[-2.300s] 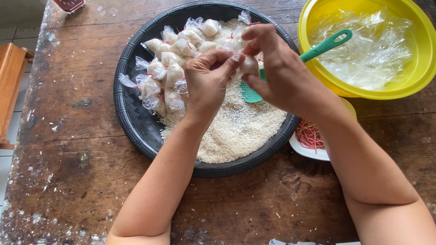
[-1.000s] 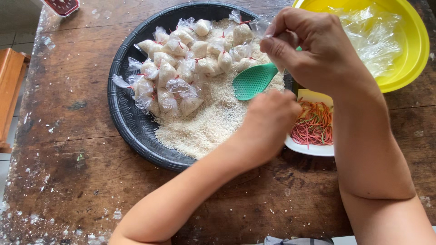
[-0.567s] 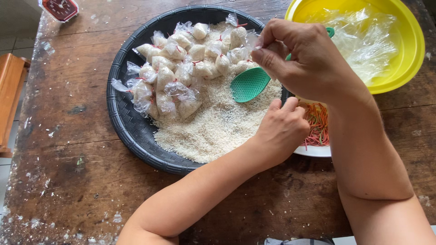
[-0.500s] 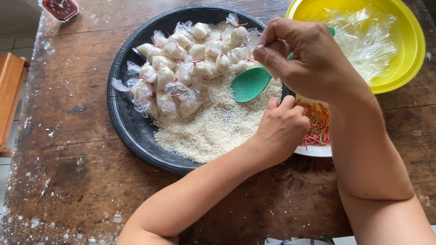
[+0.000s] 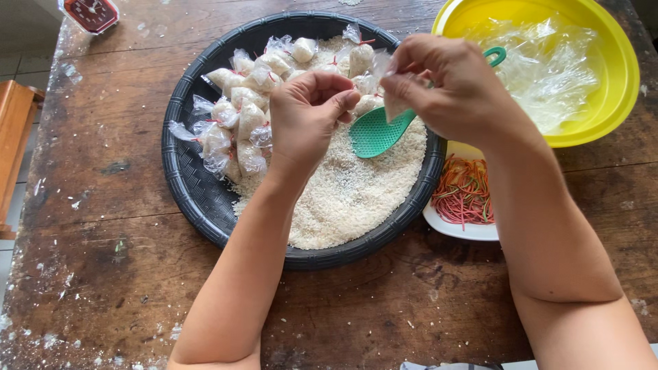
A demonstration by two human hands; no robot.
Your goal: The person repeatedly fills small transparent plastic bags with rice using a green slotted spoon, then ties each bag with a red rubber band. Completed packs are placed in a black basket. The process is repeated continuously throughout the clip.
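The head camera showed the right hand [image 5: 456, 85] pinching a small rice-filled bag [image 5: 393, 104] above the green scoop [image 5: 378, 132] in the black tray [image 5: 199, 188]. The left hand [image 5: 306, 116] hovered beside it, fingers curled closed; whether it gripped anything was unclear.

Small clear plastic packets of white rice tied with red bands [image 5: 240, 116] lie heaped upper centre; loose clear plastic bags [image 5: 555, 68] fill the upper right.
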